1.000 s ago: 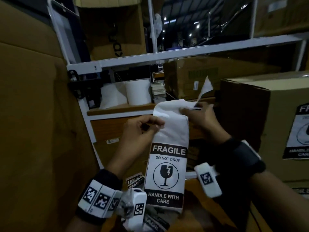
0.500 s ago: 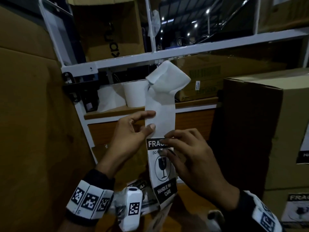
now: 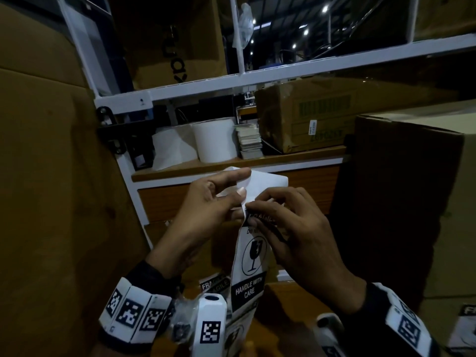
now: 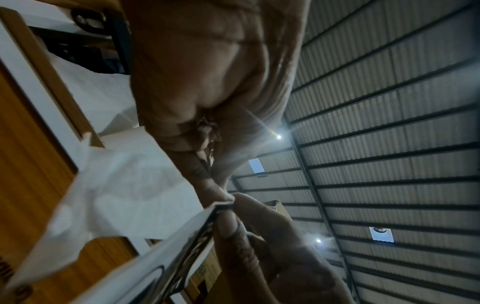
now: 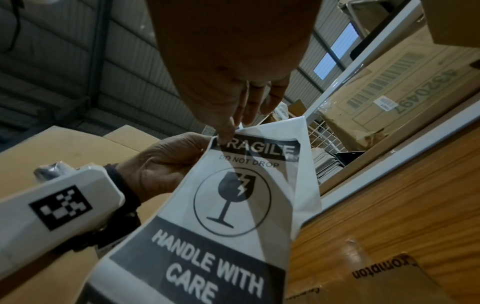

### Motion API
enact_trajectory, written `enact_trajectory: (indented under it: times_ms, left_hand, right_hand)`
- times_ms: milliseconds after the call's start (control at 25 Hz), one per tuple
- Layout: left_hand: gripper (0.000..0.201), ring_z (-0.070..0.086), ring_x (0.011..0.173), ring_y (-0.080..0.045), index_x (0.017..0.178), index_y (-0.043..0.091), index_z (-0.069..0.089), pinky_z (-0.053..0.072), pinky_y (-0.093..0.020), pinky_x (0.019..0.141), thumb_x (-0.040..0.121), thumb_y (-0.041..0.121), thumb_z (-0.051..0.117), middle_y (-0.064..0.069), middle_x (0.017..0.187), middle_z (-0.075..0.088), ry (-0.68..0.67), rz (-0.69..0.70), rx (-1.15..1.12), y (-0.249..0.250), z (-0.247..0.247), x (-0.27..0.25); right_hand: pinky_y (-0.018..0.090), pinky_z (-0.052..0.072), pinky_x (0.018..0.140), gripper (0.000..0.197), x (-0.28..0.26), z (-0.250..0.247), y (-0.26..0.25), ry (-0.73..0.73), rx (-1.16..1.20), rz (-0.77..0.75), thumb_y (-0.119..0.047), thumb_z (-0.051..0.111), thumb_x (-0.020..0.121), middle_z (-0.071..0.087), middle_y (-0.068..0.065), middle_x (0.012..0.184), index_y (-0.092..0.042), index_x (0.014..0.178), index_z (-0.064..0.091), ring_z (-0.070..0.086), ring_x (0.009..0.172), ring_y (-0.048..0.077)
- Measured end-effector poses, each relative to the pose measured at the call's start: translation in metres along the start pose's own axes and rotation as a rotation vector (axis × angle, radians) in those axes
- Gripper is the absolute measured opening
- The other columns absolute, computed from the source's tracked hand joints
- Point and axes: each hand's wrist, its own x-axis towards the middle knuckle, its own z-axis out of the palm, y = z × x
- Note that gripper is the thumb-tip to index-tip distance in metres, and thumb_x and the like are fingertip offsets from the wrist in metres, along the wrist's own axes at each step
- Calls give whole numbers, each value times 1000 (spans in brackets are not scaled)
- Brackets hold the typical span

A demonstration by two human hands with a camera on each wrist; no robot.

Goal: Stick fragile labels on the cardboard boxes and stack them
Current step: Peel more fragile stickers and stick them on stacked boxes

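From left to right: the left hand [image 3: 206,215] pinches the white backing strip [image 3: 268,181], now folded down from its earlier raised position, while the right hand [image 3: 291,240] pinches the fragile label [image 3: 251,264] top edge, indicating peeling is beginning, mid-air before the cardboard box [image 3: 412,202]

Head cam looks down; both wrist cams up close, all sharing fragile label [image 3: 250,264].
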Motion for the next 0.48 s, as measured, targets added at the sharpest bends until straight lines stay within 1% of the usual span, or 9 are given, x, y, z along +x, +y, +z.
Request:
enact_trajectory:
  times_ms: [120, 200, 280, 360, 400, 440, 480]
  left_hand:
    - [41, 68, 104, 2, 134, 25, 66, 58, -20, 75, 97, 8, 65, 6, 143, 58, -1, 2, 33, -1, -1, -1]
    - [45, 72, 99, -4, 136, 23, 64, 59, -20, 75, 94, 7, 70, 4, 142, 60, 13, -2, 35, -2, -2, -1]
    - [50, 75, 91, -10, 137, 23, 63, 58, -19, 73, 91, 6, 73, -1, 138, 63, 21, -7, 57, -4, -4, -1]
    - [51, 75, 85, -8, 137, 25, 63, 57, -18, 72, 91, 8, 75, -8, 132, 67, 30, -10, 95, -6, -6, 0]
    - [51, 74, 85, -7, 136, 26, 63, 57, -18, 71, 90, 8, 75, -8, 131, 67, 41, -10, 109, -8, -6, 1]
    - [51, 74, 87, -6, 136, 26, 64, 57, -18, 70, 90, 9, 76, -5, 132, 66, 53, -10, 122, -10, -7, 2]
    - [50, 74, 89, -6, 135, 27, 65, 56, -17, 69, 90, 9, 76, 0, 134, 65, 67, -11, 133, -11, -7, 2]
  right_hand:
    - [28, 53, 83, 23, 2, -2, 2, 17, 54, 18, -22, 71, 90, 65, 1, 116, -14, 112, 72, 56, 108, 13]
    - [26, 52, 84, 19, 3, -2, 4, 22, 65, 14, -22, 69, 91, 66, 0, 113, -13, 109, 72, 57, 107, 13]
    - [27, 52, 84, 17, 1, 0, 5, 12, 49, 6, -21, 67, 94, 67, 0, 113, -13, 109, 70, 58, 107, 13]
    - [29, 53, 84, 18, -3, 4, 8, -3, 8, -22, -24, 63, 97, 68, 0, 114, -14, 110, 68, 58, 108, 15]
    - [30, 53, 84, 20, -5, 6, 10, -9, -6, -45, -26, 61, 96, 69, 1, 115, -14, 112, 66, 58, 109, 16]
    - [32, 54, 83, 22, -8, 8, 12, -14, -20, -74, -25, 63, 95, 69, 2, 117, -14, 114, 64, 58, 110, 17]
    - [34, 54, 82, 26, -11, 9, 14, -16, -39, -102, -22, 68, 93, 69, 4, 119, -14, 116, 61, 59, 110, 19]
